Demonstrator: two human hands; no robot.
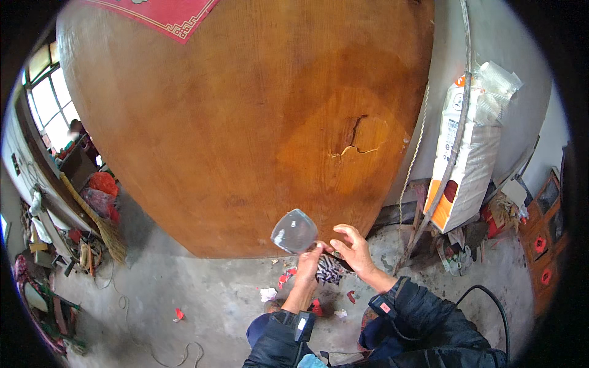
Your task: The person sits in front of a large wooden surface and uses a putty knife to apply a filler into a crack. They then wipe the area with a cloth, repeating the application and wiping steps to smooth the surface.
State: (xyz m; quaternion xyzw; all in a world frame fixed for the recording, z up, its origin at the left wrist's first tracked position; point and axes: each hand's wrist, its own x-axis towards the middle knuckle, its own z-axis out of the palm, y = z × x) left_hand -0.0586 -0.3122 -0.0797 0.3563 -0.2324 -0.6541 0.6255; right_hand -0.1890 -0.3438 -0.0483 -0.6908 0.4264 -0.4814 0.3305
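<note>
Two dark sleeves come up from the bottom, at about 6 o'clock. The left hand [308, 262] is closed around the thin stem of a clear wine glass [295, 231]. The round bowl of the glass sits just above that hand, at about 11 o'clock from it, and tips a little to the left. The right hand [354, 250] is just beside it, at 3 o'clock from the left hand. Its fingers are spread and bent, and it holds nothing, though its fingertips are close to the stem. Under both hands hangs a black and white striped cloth [329, 270]; I cannot tell which hand has it.

Below lies a grey floor [202, 300] with red and white paper scraps [284, 279] on it. Behind the glass a big round wooden tabletop [233, 122] stands on its edge. It has a crack at about 3 o'clock. Far off at 9 o'clock leans a straw broom [98, 218]. At 3 o'clock a tall white sack [466, 147] stands by the wall.
</note>
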